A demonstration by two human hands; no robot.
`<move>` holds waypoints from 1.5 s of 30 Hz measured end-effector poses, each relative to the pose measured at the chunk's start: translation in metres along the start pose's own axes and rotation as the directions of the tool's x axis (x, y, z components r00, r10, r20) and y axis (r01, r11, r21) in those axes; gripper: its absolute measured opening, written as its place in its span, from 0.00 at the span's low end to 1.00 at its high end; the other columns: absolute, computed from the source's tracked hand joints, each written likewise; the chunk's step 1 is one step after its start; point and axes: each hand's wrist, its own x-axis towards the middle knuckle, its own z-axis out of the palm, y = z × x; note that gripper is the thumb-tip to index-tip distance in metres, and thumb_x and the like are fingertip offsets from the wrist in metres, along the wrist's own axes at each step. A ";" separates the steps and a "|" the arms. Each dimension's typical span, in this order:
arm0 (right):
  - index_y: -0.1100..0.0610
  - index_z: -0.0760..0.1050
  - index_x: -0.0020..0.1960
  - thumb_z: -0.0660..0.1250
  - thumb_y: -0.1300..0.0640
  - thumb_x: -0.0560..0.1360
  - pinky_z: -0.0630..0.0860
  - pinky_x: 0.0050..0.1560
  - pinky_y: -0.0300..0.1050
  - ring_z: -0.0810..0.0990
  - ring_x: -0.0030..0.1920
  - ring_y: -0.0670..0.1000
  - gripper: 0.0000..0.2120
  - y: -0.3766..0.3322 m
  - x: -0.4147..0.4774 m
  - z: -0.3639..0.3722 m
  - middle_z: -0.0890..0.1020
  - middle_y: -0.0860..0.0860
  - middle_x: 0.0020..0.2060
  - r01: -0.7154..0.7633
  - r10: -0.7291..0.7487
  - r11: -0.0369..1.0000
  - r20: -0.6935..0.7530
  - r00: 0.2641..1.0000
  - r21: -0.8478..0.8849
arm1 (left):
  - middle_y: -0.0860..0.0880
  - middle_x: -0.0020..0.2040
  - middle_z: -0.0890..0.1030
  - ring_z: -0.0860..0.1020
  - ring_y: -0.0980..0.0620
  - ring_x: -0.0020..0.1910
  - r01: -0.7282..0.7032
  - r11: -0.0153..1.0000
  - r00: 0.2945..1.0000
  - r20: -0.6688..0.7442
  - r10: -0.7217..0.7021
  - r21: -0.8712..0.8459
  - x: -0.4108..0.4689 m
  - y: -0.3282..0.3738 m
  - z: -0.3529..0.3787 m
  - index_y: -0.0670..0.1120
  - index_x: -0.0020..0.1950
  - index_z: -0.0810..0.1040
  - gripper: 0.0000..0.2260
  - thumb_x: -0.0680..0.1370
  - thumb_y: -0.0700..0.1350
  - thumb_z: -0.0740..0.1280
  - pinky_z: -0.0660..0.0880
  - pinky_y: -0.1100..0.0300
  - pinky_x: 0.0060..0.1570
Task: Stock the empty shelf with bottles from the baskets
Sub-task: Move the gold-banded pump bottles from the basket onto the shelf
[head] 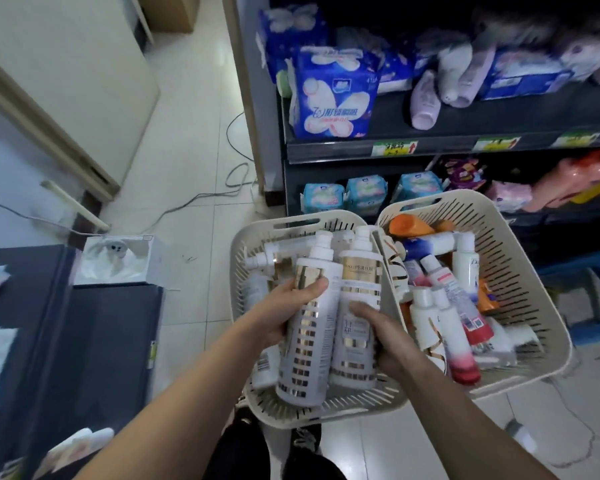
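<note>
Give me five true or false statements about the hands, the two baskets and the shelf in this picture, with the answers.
1. The left hand grips a white and gold bottle. True.
2. The right hand holds nothing. False: it grips the bottle marked SUPERIOR.
3. The right basket holds only white and gold bottles. False: its bottles are mixed, with an orange bottle among them.
4. A purple bottle lies on the upper shelf. True.
5. The left basket is empty. False: white bottles lie in it.
</note>
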 end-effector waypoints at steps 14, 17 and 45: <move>0.56 0.74 0.64 0.80 0.57 0.60 0.82 0.48 0.56 0.86 0.48 0.56 0.34 -0.058 -0.038 0.161 0.87 0.54 0.49 0.265 -0.192 0.941 0.313 0.930 -0.211 | 0.40 0.60 0.80 0.80 0.41 0.58 -0.260 0.962 0.954 -0.176 0.242 -0.086 -0.162 0.041 -0.092 0.41 0.67 0.74 0.34 0.68 0.58 0.75 0.78 0.46 0.52; 0.57 0.74 0.64 0.86 0.48 0.50 0.79 0.56 0.65 0.85 0.52 0.60 0.46 -0.054 -0.049 0.213 0.86 0.56 0.52 0.308 -0.186 0.915 0.406 0.895 -0.260 | 0.38 0.61 0.79 0.78 0.37 0.60 -0.328 0.943 0.912 -0.279 0.301 -0.054 -0.210 0.040 -0.119 0.40 0.67 0.73 0.41 0.61 0.60 0.79 0.73 0.37 0.60; 0.60 0.75 0.59 0.79 0.63 0.63 0.82 0.49 0.53 0.86 0.49 0.55 0.27 -0.045 -0.140 0.602 0.86 0.54 0.49 0.739 -0.359 0.659 0.803 0.476 -0.143 | 0.46 0.43 0.85 0.83 0.47 0.44 -0.642 0.700 0.235 -0.788 0.569 0.313 -0.550 0.103 -0.271 0.47 0.45 0.79 0.18 0.58 0.48 0.77 0.78 0.48 0.49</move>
